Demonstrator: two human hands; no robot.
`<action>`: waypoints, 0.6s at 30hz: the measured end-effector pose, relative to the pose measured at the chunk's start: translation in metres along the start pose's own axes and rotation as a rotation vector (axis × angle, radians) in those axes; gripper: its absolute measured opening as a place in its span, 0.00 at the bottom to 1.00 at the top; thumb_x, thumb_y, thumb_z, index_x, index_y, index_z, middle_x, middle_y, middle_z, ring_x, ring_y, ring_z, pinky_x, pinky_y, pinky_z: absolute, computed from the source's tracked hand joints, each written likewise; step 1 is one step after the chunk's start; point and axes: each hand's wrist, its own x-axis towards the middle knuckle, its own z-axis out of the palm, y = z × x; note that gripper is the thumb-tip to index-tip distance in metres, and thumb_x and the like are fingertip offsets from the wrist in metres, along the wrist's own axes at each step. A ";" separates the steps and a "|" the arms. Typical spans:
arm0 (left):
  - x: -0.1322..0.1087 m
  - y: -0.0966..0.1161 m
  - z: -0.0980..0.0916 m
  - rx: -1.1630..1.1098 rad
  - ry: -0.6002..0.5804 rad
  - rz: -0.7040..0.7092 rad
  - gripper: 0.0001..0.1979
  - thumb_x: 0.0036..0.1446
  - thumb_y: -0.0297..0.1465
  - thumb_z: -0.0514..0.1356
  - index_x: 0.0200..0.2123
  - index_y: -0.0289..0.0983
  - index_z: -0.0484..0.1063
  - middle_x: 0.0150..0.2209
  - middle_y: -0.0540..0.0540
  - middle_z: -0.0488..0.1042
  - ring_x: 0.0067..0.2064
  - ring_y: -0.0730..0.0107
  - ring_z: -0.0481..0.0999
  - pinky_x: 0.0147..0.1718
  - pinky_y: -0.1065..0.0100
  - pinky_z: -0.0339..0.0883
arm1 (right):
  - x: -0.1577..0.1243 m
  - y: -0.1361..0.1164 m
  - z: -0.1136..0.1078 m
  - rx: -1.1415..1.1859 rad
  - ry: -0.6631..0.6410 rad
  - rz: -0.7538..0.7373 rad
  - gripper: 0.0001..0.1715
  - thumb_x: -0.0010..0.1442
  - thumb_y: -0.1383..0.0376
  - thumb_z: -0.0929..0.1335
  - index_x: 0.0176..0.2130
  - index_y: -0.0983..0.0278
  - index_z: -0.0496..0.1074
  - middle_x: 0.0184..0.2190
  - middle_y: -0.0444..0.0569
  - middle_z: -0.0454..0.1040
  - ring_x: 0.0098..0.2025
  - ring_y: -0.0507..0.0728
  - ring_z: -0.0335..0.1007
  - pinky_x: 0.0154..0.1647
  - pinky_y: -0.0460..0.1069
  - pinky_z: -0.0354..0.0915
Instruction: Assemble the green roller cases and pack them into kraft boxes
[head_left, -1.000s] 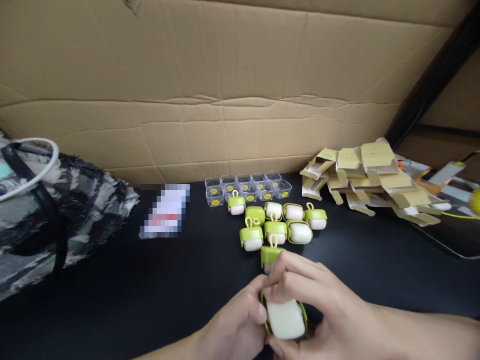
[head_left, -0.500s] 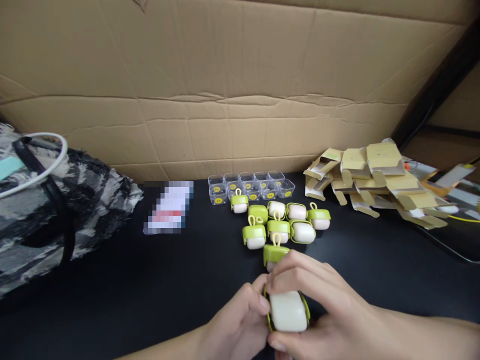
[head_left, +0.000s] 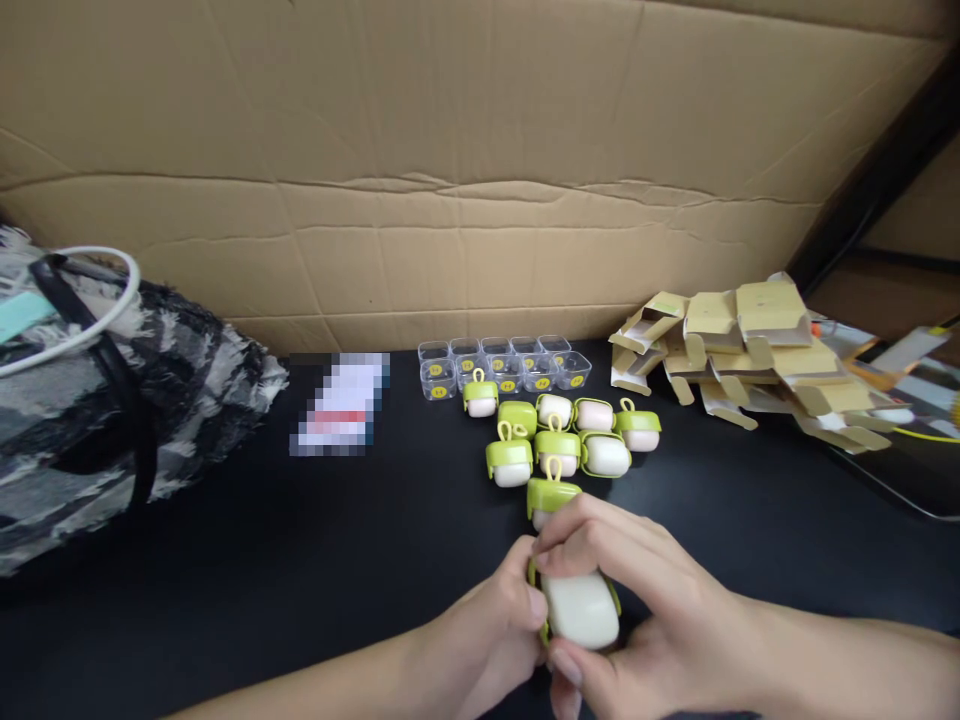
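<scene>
Both hands hold a small white rounded case [head_left: 583, 608] with a green cover around its edges, low in the view. My left hand [head_left: 499, 620] grips its left side, the thumb pressed on the green rim. From above and below, my right hand [head_left: 637, 600] closes round the case, partly hiding it. Directly beyond the fingers stands another case with a green cover [head_left: 553, 495] and a yellow loop, its lower part covered by my hand. Several more such green-covered cases [head_left: 559, 450] are clustered behind it, some upright, some lying with their pale sides showing.
Clear plastic cups [head_left: 506, 375] with yellow round stickers stand in rows at the back. Opened small cardboard boxes [head_left: 772, 340] are piled at right. A pixelated flat item [head_left: 341, 405] lies left of centre; a fringed black-and-white bag [head_left: 195, 390] fills the left. A cardboard sheet [head_left: 480, 250] forms the back.
The case in my hands has tilted slightly, and my hands have shifted a little with it. The whole view has moved slightly, while the things on the table keep their arrangement.
</scene>
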 end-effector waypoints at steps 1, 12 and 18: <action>0.000 -0.001 -0.001 -0.010 -0.007 -0.003 0.18 0.46 0.36 0.58 0.41 0.37 0.60 0.31 0.52 0.65 0.27 0.73 0.62 0.26 0.69 0.56 | 0.000 0.000 -0.001 -0.011 -0.004 0.002 0.17 0.49 0.69 0.70 0.39 0.61 0.63 0.35 0.47 0.69 0.34 0.53 0.67 0.33 0.46 0.66; -0.001 0.003 0.002 -0.087 0.050 -0.024 0.21 0.46 0.37 0.60 0.44 0.38 0.63 0.33 0.51 0.65 0.33 0.70 0.65 0.29 0.70 0.58 | 0.004 -0.004 -0.011 -0.030 -0.092 0.019 0.27 0.50 0.56 0.75 0.46 0.61 0.65 0.41 0.48 0.73 0.41 0.54 0.71 0.42 0.46 0.67; 0.003 -0.004 -0.004 -0.058 0.034 -0.015 0.15 0.61 0.39 0.46 0.40 0.36 0.66 0.24 0.51 0.68 0.23 0.70 0.68 0.25 0.69 0.58 | 0.005 -0.006 -0.021 0.026 -0.107 0.099 0.22 0.53 0.65 0.72 0.47 0.62 0.66 0.43 0.51 0.73 0.44 0.56 0.72 0.45 0.48 0.68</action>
